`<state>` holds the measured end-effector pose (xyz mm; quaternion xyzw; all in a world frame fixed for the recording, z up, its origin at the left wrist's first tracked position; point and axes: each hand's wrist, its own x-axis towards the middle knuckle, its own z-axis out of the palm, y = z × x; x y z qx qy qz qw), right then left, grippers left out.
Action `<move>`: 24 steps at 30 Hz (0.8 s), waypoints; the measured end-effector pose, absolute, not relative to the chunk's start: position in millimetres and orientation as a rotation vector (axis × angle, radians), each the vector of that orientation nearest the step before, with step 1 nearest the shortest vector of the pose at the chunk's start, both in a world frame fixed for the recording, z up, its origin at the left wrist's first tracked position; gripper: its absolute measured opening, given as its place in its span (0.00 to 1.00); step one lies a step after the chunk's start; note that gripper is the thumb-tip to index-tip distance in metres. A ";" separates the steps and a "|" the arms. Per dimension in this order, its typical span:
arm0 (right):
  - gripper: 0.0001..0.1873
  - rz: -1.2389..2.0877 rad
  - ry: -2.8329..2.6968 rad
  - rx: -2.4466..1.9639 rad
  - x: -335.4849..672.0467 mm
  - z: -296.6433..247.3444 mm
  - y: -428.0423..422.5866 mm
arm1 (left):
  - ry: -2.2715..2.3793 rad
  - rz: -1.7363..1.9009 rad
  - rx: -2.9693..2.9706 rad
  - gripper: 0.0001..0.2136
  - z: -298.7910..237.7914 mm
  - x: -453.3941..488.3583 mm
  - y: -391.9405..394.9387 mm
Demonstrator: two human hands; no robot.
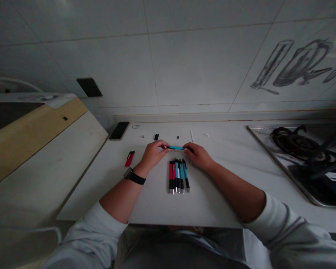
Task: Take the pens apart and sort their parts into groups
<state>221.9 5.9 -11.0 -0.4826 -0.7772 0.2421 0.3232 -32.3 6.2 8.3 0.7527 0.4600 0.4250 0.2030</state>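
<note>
Closest to the camera are the pale sleeves (pixel 81 239), both cut off by the frame, plus a dark, blurry lap. Left hand (pixel 153 154) and right hand (pixel 199 155) each pinch one end of a blue pen (pixel 176 148), held level above the counter (pixel 151 205), just beyond a row of pens (pixel 176 168). Fingers cover both tips, so can't tell if it's fully together. The row's red, blue and white pens sit so tight I can't get a sure count. Two red pieces (pixel 129 159) lie left of the left hand. Past the hands: small black pieces (pixel 156 137), a thin white stick (pixel 192 136) and bits too tiny to identify. The stove (pixel 299 144) is murky and cropped at right.
</note>
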 end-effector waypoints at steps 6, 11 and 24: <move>0.15 0.632 -2.015 -1.268 221.9 -13.2 6.4 | 1.278 1.190 2.107 0.06 7.9 -32.0 6.1; 0.08 0.592 -2.067 -1.285 222.0 -13.2 7.1 | 1.274 1.179 2.127 0.06 4.7 -32.6 7.6; 0.08 0.599 -2.098 -1.265 222.2 -13.4 7.4 | 1.314 1.131 2.097 0.05 11.3 -30.2 4.7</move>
